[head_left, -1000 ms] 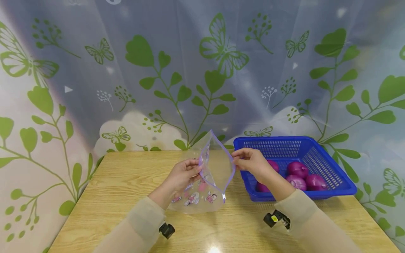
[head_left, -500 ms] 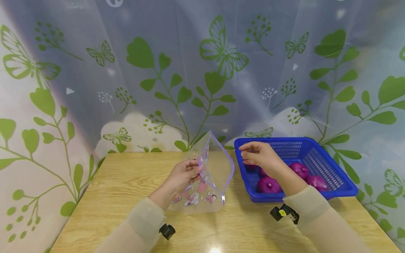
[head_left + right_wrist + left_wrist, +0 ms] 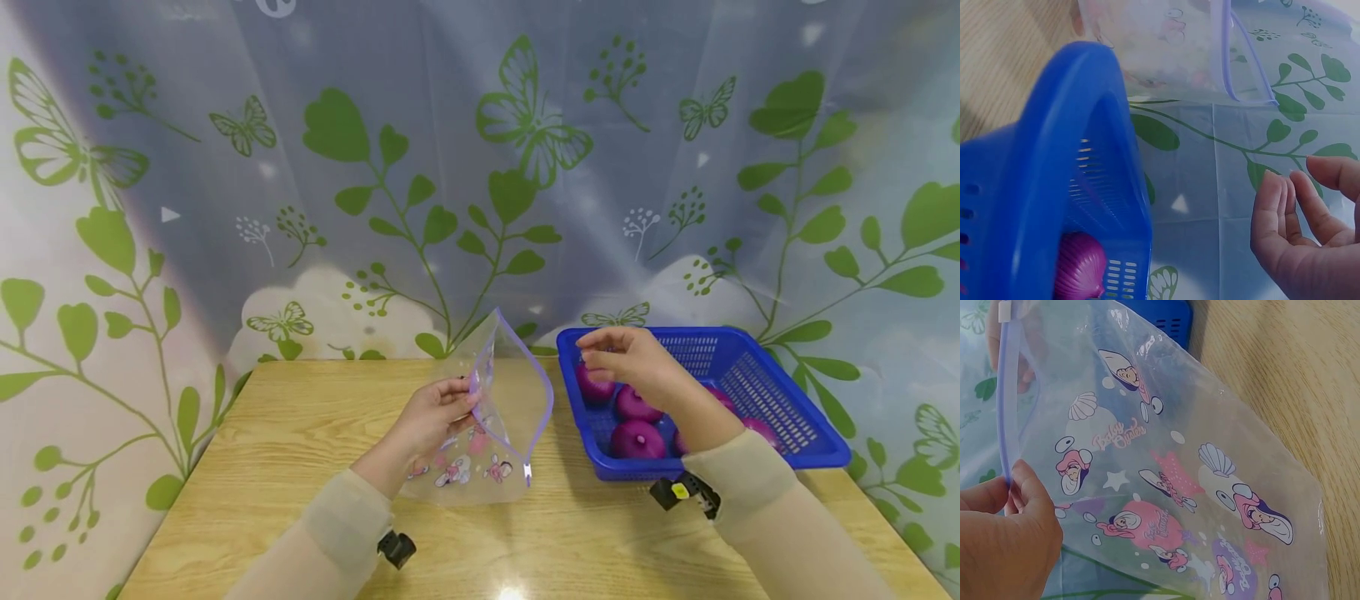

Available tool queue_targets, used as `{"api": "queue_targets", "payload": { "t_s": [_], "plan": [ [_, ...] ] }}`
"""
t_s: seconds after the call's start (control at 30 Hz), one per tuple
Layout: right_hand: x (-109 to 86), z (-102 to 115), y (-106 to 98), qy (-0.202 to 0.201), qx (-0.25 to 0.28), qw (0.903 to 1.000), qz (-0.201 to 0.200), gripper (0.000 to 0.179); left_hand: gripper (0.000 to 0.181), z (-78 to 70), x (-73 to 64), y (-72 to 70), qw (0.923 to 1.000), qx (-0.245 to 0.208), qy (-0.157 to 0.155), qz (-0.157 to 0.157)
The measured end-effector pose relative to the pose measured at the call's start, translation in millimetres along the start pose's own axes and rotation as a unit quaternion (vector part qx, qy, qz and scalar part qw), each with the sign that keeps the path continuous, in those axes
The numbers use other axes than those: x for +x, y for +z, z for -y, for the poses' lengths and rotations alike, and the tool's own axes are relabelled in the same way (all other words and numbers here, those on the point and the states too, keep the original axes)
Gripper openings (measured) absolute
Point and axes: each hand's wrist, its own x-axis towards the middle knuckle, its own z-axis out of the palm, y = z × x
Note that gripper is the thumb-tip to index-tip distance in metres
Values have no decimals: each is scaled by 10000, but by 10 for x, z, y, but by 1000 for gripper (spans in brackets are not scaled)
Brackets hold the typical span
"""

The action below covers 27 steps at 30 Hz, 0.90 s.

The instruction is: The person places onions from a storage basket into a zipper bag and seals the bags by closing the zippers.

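A clear zip bag (image 3: 465,467) with a purple zip edge and pink cartoon prints stands with its mouth spread. My left hand (image 3: 431,417) pinches the purple edge between thumb and fingers, as the left wrist view also shows on the printed bag (image 3: 1166,475). Above the near-left part of a blue plastic basket (image 3: 600,467), my right hand (image 3: 633,367) hovers with loosely bent fingers and nothing in them. Several purple onions (image 3: 637,439) lie in the basket, some partly hidden under the right hand and forearm. One onion (image 3: 1080,267) shows past the rim in the right wrist view.
The wooden table (image 3: 300,458) carries the bag and the basket, the basket at the right. A white zip slider (image 3: 527,471) sits at the bag's lower corner. Behind the table hangs a curtain (image 3: 420,167) printed with green leaves and butterflies.
My right hand has let go of the bag's purple edge and moved right, over the basket. The left hand keeps its pinch, and the bag's mouth stays spread.
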Motion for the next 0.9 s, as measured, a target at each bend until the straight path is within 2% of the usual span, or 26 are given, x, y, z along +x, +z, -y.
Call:
{"api": "queue_targets", "payload": {
  "t_s": [0.53, 0.73, 0.9],
  "plan": [
    [64, 64, -119, 76, -268, 9992, 273, 36, 26, 10, -6, -1, 10000, -73, -8, -41],
    [174, 86, -202, 57, -394, 9985, 366, 38, 25, 21, -5, 5, 10000, -35, -17, -72],
    [293, 107, -296, 51, -516, 9982, 295, 40, 26, 15, 1, 24, 10000, -4, -23, -41]
  ]
}}
